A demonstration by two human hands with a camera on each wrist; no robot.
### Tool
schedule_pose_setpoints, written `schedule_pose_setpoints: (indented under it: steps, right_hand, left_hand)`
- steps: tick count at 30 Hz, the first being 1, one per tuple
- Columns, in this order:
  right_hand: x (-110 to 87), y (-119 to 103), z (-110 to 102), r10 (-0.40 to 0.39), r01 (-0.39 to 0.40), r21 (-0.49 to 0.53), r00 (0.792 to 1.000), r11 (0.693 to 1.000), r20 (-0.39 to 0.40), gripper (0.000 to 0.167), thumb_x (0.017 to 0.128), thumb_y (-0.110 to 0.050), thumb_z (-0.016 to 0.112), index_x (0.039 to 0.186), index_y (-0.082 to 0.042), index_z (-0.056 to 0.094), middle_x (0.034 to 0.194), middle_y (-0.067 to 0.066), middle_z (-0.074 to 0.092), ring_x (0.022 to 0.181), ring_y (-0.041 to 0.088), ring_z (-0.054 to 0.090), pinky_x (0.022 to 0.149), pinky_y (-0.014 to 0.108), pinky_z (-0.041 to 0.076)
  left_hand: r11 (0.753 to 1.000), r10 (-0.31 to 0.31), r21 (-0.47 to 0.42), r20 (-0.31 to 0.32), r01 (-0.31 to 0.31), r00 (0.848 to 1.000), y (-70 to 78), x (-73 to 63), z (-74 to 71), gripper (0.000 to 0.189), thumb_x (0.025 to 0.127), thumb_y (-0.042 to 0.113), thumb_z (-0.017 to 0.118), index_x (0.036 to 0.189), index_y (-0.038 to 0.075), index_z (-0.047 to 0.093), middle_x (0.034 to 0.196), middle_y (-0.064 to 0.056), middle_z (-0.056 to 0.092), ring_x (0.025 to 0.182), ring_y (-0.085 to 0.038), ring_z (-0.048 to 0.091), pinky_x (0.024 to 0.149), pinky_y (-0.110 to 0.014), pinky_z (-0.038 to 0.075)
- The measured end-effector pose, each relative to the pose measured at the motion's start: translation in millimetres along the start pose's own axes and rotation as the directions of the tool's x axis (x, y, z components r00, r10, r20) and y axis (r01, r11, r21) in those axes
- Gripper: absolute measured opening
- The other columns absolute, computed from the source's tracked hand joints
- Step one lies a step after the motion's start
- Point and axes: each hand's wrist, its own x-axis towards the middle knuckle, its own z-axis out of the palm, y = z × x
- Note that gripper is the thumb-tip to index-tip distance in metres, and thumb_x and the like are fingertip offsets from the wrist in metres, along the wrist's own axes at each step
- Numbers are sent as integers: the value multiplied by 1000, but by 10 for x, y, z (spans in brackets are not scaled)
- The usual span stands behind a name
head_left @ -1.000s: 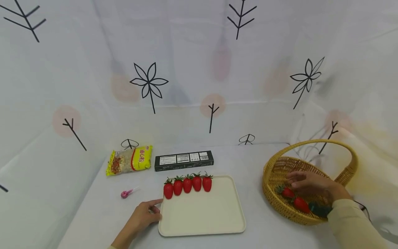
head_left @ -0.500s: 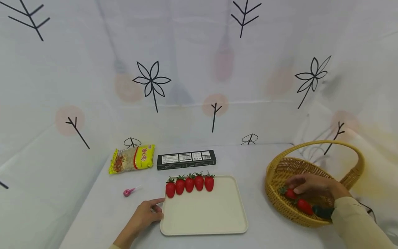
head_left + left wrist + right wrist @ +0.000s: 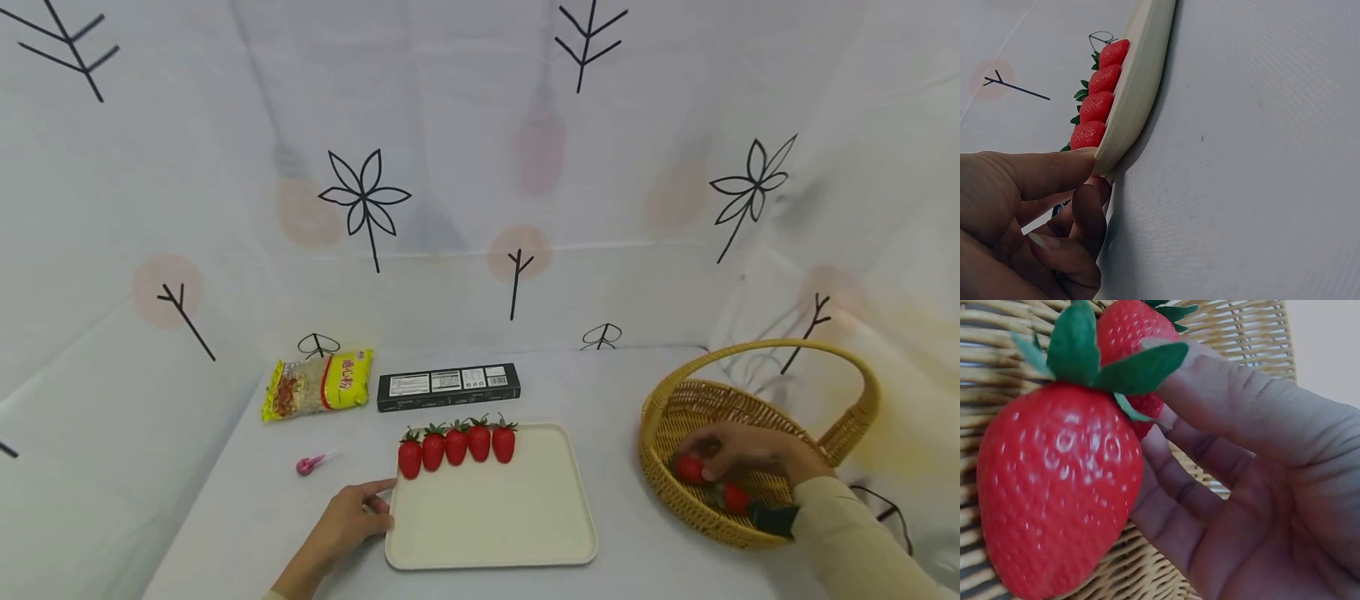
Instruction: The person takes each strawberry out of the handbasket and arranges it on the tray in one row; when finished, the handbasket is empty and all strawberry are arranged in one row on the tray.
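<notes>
Low at the left edge of the cream tray [image 3: 495,525], my left hand [image 3: 348,522] holds the rim between thumb and fingers. A row of several red strawberries [image 3: 455,447] with green leaves lies along the tray's far side. Inside the wicker basket [image 3: 675,508] on the right, my right hand [image 3: 738,448] grips a strawberry [image 3: 689,468]. The right wrist view shows the thumb on this strawberry [image 3: 1125,331], the other fingers behind it. Another strawberry [image 3: 1060,487] lies nearer that camera, beside the hand. A dark green object [image 3: 772,518] is partly hidden by the right sleeve.
The basket's tall handle [image 3: 772,343] arches over the right arm. Behind the tray lie a black box [image 3: 448,387] and a yellow pasta bag [image 3: 318,383]. A pink lollipop [image 3: 306,466] lies left of the tray. A patterned white cloth [image 3: 450,183] hangs behind.
In the basket, my right hand has lowered and its fingers have closed round a strawberry. The left hand keeps its place at the tray. The head view has shifted slightly.
</notes>
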Motion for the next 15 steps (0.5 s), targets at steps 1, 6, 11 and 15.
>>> schedule_pose_setpoints:
  steps: [1,6,11,15]
  right_hand:
    - [13,-6,9,3,-3,1,1000,1000,2,44,92,2,63,133,13,53,118,16,61,102,22,60,82,37,55]
    - [79,-35,41,0,0,-22,1000,1000,13,45,92,2,64,134,13,53,117,15,60,102,22,59,83,35,54]
    - [146,-81,61,18,-18,-35,1000,999,19,47,92,-1,65,135,12,53,114,14,59,101,23,57,82,36,54]
    - [175,-103,88,52,-53,-61,999,997,-6,44,90,-2,69,131,10,58,108,12,59,96,23,57,79,35,54]
  left_hand:
    - [1000,-1,-1,2,1,1000,-4,0,0,59,79,5,79,136,4,64,84,-1,63,77,-18,53,66,-33,43]
    - [1000,-3,4,12,3,1000,-12,0,-3,59,80,6,80,137,5,64,85,-1,62,77,-18,53,66,-33,43]
    - [1000,-1,12,12,1,1000,-2,0,-12,59,80,7,80,137,5,64,85,-1,62,77,-18,53,66,-33,43]
    - [1000,-10,6,15,10,1000,6,0,-16,59,80,7,80,137,5,64,85,-1,62,77,-18,53,66,-33,43]
